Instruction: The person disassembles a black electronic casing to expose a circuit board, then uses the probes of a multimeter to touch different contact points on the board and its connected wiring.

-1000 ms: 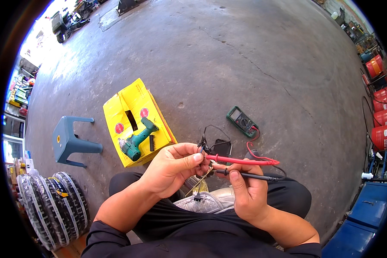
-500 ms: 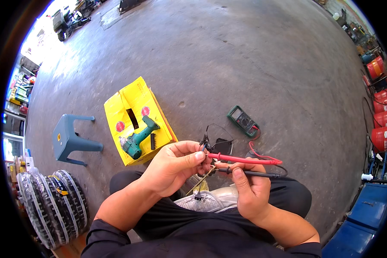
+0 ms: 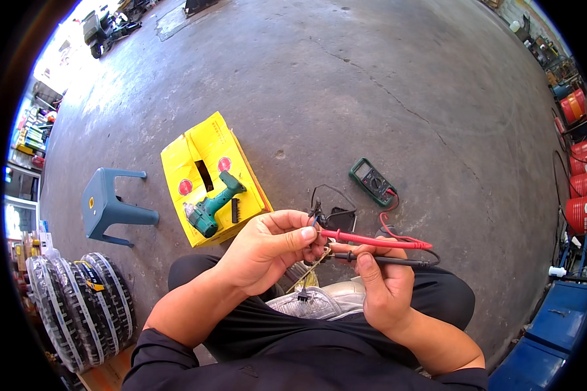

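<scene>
Between thumb and fingers, my left hand (image 3: 274, 247) pinches the tip end of a red multimeter probe (image 3: 375, 240) together with thin wires. My right hand (image 3: 386, 280) grips a black multimeter probe (image 3: 388, 261), whose tip points left toward the wires; whether it touches them I cannot tell. The red probe's body lies just above the right fingers. A bundle of dark wires (image 3: 316, 214) rises beyond my left fingertips. Below the hands, a small black connector (image 3: 302, 295) hangs over a silvery part (image 3: 319, 302) at my lap. The green-cased multimeter (image 3: 372, 182) lies on the floor ahead, a red lead plugged in.
A yellow box (image 3: 195, 140) carries a green cordless drill-like tool (image 3: 214, 207) and a black comb-shaped piece (image 3: 235, 210). Left are a blue-grey stool (image 3: 107, 207) and wrapped tyres (image 3: 78, 309). Red drums (image 3: 582, 214) and blue cabinets (image 3: 561, 313) line the right.
The view has shifted slightly. Both hands keep their grips on the probes and wires, with almost no movement between them.
</scene>
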`<state>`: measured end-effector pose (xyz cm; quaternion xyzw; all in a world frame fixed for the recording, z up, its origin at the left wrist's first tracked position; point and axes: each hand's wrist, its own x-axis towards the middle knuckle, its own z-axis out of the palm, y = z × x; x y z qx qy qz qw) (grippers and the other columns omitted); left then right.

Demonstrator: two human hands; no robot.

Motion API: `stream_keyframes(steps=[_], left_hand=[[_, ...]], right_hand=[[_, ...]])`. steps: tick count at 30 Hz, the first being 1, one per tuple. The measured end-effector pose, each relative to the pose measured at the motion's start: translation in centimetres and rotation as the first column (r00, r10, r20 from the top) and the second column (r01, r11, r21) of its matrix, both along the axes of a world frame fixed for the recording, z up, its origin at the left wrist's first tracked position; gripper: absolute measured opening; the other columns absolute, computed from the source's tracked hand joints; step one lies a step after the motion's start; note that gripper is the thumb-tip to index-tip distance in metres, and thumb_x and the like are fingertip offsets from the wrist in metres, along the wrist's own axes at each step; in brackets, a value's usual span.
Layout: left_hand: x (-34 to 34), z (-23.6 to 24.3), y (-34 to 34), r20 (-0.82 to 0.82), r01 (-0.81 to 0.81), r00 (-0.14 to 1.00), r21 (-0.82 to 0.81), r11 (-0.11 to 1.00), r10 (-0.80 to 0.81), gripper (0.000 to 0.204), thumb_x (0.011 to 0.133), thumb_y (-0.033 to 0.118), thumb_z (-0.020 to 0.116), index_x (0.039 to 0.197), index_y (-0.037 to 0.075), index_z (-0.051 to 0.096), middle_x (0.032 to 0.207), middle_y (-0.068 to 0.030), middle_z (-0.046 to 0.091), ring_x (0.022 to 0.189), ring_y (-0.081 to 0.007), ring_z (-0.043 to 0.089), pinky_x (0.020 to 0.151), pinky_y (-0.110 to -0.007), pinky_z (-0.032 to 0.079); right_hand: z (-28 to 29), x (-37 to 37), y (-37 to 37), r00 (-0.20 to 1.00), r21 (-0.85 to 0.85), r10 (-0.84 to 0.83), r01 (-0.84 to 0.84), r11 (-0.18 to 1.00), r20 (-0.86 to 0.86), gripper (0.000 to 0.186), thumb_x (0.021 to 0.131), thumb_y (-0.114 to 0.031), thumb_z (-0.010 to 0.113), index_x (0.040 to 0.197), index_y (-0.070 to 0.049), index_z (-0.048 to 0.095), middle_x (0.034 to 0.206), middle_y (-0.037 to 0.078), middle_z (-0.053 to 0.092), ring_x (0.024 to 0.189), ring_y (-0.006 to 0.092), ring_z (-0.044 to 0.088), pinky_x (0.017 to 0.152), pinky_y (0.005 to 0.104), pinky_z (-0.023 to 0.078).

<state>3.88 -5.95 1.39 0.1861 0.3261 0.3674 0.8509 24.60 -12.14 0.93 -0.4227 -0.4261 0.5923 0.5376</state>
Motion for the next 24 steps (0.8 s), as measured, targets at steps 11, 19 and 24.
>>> stream_keyframes(steps=[11, 19, 24], left_hand=[[0.17, 0.22, -0.14, -0.01, -0.001, 1.0, -0.023, 1.0, 0.001, 0.011, 0.095, 0.007, 0.067, 0.105, 0.001, 0.068, 0.098, -0.0107, 0.071, 0.088, -0.0192, 0.067, 0.08, -0.031, 0.053], [0.17, 0.07, -0.1, -0.006, 0.004, 1.0, -0.018, 1.0, -0.004, 0.011, 0.095, 0.007, 0.067, 0.105, 0.001, 0.068, 0.097, -0.0103, 0.071, 0.087, -0.019, 0.067, 0.079, -0.031, 0.053], [0.2, 0.07, -0.15, -0.006, 0.001, 1.0, -0.024, 1.0, -0.001, 0.012, 0.095, 0.007, 0.067, 0.105, 0.001, 0.068, 0.097, -0.0104, 0.071, 0.087, -0.0189, 0.067, 0.079, -0.031, 0.054]], right_hand=[[-0.23, -0.01, -0.16, 0.996, 0.01, -0.032, 0.031, 0.999, 0.079, 0.017, 0.102, -0.006, 0.055, 0.113, 0.003, 0.065, 0.107, 0.008, 0.068, 0.083, 0.0066, 0.059, 0.069, 0.0199, 0.047], [-0.42, 0.06, -0.28, 0.995, 0.017, -0.042, 0.041, 0.999, 0.094, 0.017, 0.103, -0.007, 0.055, 0.112, 0.003, 0.064, 0.106, 0.008, 0.068, 0.081, 0.0063, 0.059, 0.068, 0.02, 0.047], [-0.27, 0.06, -0.16, 0.995, 0.031, -0.033, 0.03, 0.999, 0.096, 0.017, 0.103, -0.007, 0.055, 0.113, 0.003, 0.063, 0.106, 0.009, 0.068, 0.082, 0.0067, 0.059, 0.069, 0.0206, 0.048]])
